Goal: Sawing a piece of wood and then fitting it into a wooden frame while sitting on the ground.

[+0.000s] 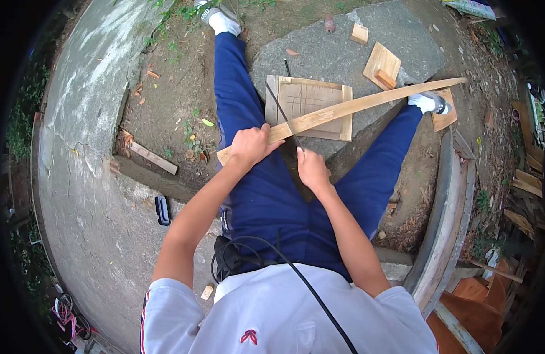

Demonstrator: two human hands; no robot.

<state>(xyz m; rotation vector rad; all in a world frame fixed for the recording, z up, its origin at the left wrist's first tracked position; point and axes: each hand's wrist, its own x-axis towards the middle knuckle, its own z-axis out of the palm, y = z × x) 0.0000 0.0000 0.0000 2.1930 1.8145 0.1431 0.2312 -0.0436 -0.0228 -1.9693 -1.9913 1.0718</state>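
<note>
A long, narrow wooden strip [366,103] slants from my left thigh up to the right, its far end above my right foot. Near its lower end, my left hand [253,146] is closed around it. My right hand [312,168] grips the near end of a long thin dark blade [278,105], whose exact kind I cannot make out. The blade crosses the strip just right of my left fingers. Beneath both lies a square framed wooden board [316,106] with pencil-like grid lines, partly covered by the strip.
A grey stone slab [343,50] carries a wood block [359,33] and a square board [382,66] with a small offcut [385,79]. A dark clip-like object [162,210] rests on concrete at left. A long curved beam [440,206] and scrap wood [526,183] are at right.
</note>
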